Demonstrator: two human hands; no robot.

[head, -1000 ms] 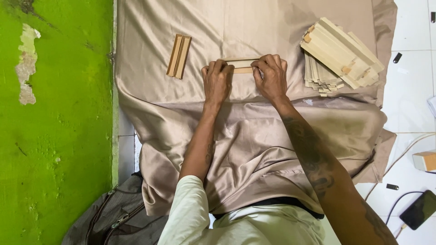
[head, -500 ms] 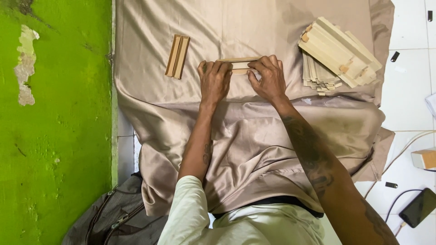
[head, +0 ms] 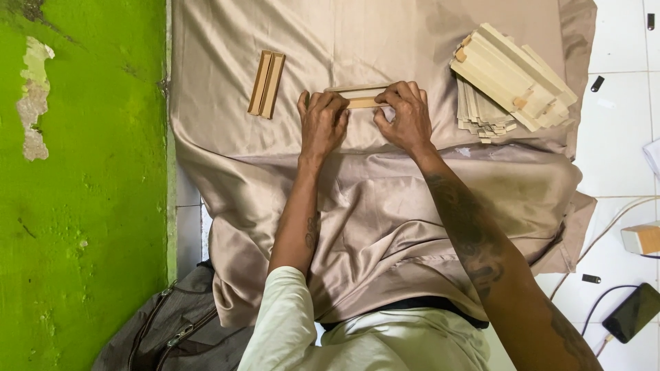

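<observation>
A home room used as a makeshift craft spot, worked at floor level. A beige satin sheet [head: 385, 206] is spread over white floor tiles [head: 619, 124], against a bright green wall [head: 82, 206] with peeling paint on the left. Wooden slats [head: 512, 72] are stacked far right; a phone [head: 631, 312] on its cable and a grey bag [head: 172, 330] lie near.

We cannot see both ends of the small wooden piece [head: 359, 96] — our hands [head: 364, 120] cover them. The lower strips of the wood stack [head: 512, 75] hide under the upper ones. The grey bag [head: 175, 330] and dark phone [head: 634, 312] are partly cut off or hidden.
</observation>
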